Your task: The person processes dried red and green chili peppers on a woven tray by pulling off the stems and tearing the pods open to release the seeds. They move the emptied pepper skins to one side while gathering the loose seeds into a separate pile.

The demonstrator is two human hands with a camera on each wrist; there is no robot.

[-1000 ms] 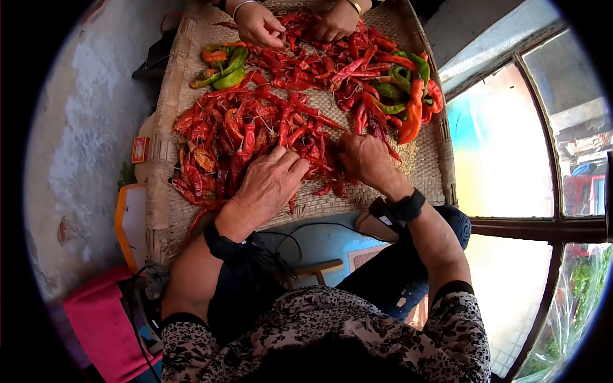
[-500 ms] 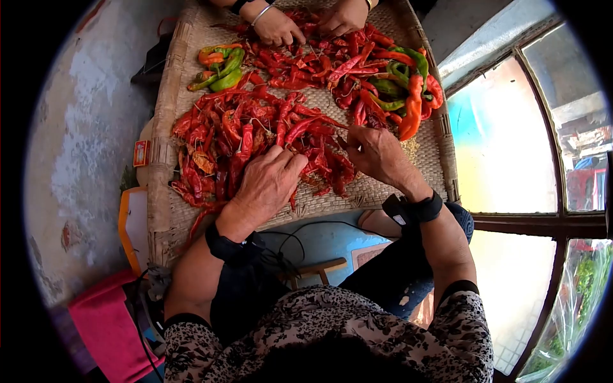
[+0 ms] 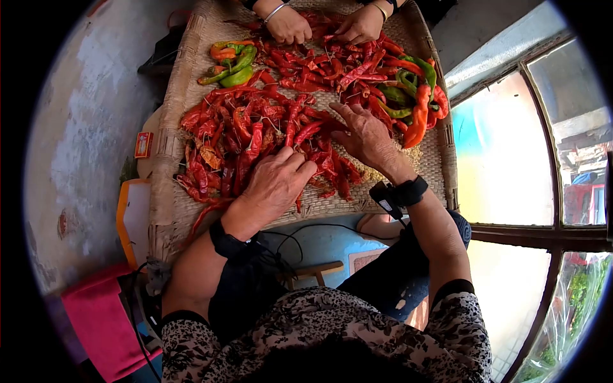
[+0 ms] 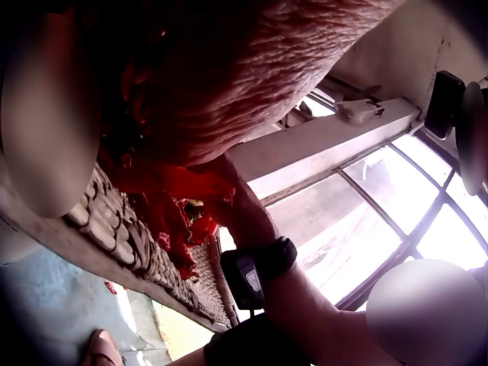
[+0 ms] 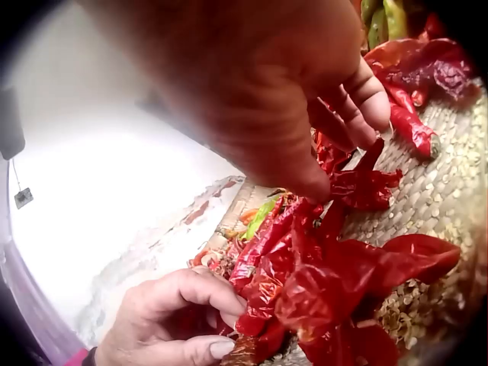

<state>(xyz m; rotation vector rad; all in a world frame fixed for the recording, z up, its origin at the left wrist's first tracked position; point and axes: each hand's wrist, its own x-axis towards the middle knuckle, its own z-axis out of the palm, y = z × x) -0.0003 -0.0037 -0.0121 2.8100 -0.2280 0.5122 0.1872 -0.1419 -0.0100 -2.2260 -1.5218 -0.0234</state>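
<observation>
A heap of dried red chilies lies on a woven tray in the head view. My left hand rests on the near side of the heap, its fingers curled round some red chilies. My right hand reaches into the heap's right edge. In the right wrist view its bent fingers and thumb pinch a red chili. The left wrist view shows only the back of my left hand, red chilies and the tray's woven rim.
Another person's two hands work in chilies at the tray's far end. Green chilies lie far left, and green and orange ones far right. A window is on the right, a pink cloth at lower left.
My right hand has moved away from me and slightly left, from the heap's near right edge into its far right part. My left hand has stayed on the heap.
</observation>
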